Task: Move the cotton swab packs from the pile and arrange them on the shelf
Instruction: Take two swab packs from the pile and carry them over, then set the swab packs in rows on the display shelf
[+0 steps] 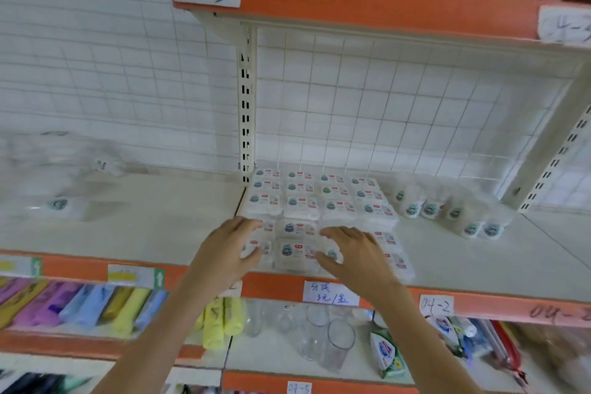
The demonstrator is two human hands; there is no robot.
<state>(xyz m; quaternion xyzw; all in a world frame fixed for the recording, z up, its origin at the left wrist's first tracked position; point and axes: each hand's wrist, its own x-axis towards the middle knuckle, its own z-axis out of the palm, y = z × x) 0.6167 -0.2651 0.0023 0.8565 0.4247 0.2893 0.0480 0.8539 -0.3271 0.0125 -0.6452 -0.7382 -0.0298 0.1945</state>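
Note:
Flat white cotton swab packs [300,206] lie in neat rows and columns on the white shelf [479,253], each with a small round logo. My left hand [228,253] hovers over the front left packs, fingers spread and slightly bent. My right hand [351,254] hovers over the front right packs, fingers also spread. Between the two hands a front-row pack [292,249] shows. Neither hand holds anything. A loose pile of packs in clear plastic [57,176] lies on the shelf at the far left, blurred.
Round swab tubs [447,209] stand in a cluster to the right of the packs. An orange-edged shelf [383,0] hangs overhead. Below are drinking glasses [332,339], yellow and coloured cloth rolls [96,304] and soap packs [387,352]. A wire grid backs the shelf.

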